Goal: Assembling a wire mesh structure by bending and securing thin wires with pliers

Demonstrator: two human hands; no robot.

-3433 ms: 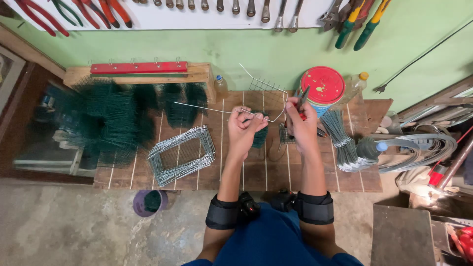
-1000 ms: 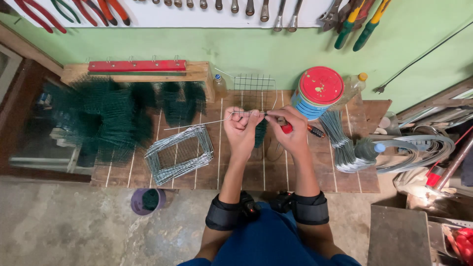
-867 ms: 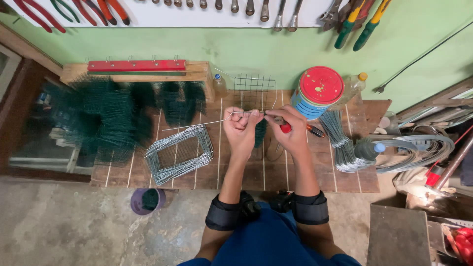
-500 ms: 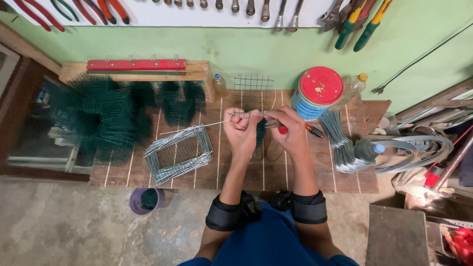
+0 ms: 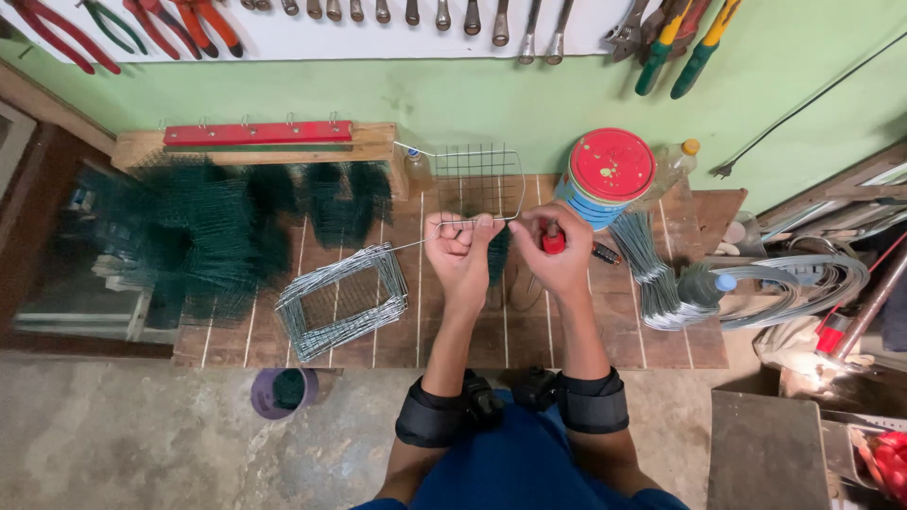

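Both hands meet above the middle of the wooden workbench (image 5: 453,331), nearer its back edge than its front. The left hand (image 5: 463,250) is closed, fingers pinched around a bare steel wire (image 5: 416,242). The wire's long axis runs roughly parallel to the bench's back edge, tilted a little: its free end points toward the bench's left side and slightly toward the front, ending just above the stack of wire frames (image 5: 342,300). At the hand, the wire bends into a small loop that lies against the lower edge of a silver wire mesh panel (image 5: 477,175), which stands near the back edge against the green wall.

The right hand (image 5: 559,260) is closed around a red-handled tool (image 5: 553,242); its working tip is hidden by the fingers, so where it meets the wire cannot be told. The 2 hands are just beside each other, almost touching.

Left of the hands, the stack of rectangular frames lies flat, tilted to the bench's edges. Dark green wire pieces (image 5: 198,236) crowd the back left corner. To the right, a red-lidded tin (image 5: 612,170) stands near the back edge, with a bundle of cut wires (image 5: 652,269) fanned beside it.
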